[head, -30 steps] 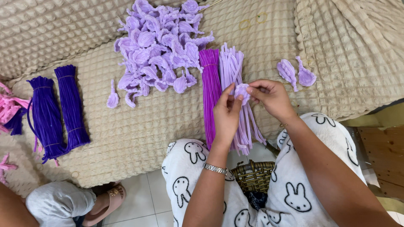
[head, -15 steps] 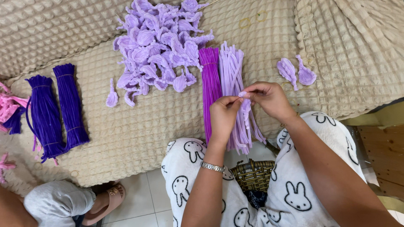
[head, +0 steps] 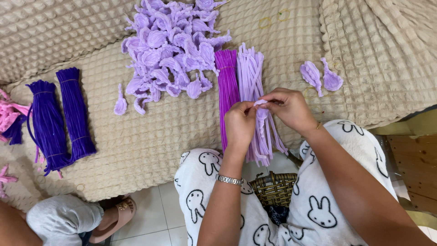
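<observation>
Lilac fuzzy wire, one thin pale pipe cleaner (head: pixel 261 103), is pinched between both hands just above the edge of the beige bumpy sofa cushion (head: pixel 150 141). The left hand (head: pixel 240 124) presses its thumb and first finger together on one end, and the right hand (head: pixel 287 108) nips the other end with its fingers (head: pixel 272 101) curled close, so the soft wire stays tight enough to bend. It hangs right over the loose bundle of pale lilac pipe cleaners (head: pixel 251 86), which lies beside a tied bundle of bright purple pipe cleaners (head: pixel 226 86), both close by so a new one is easy to grab. Farther up the cushion sits a big heap of folded lilac petal shapes (head: pixel 170 45), and two more lilac petal shapes (head: pixel 321 77) lie apart on the right, near the right hand. Two dark violet pipe cleaner bundles (head: pixel 61 116) rest well off to the left. A brown woven basket (head: pixel 274 187) sits between the person's knees, under the hands. Another person's foot in a pink sandal (head: pixel 114 217) shows on the tiled floor at the lower left.
</observation>
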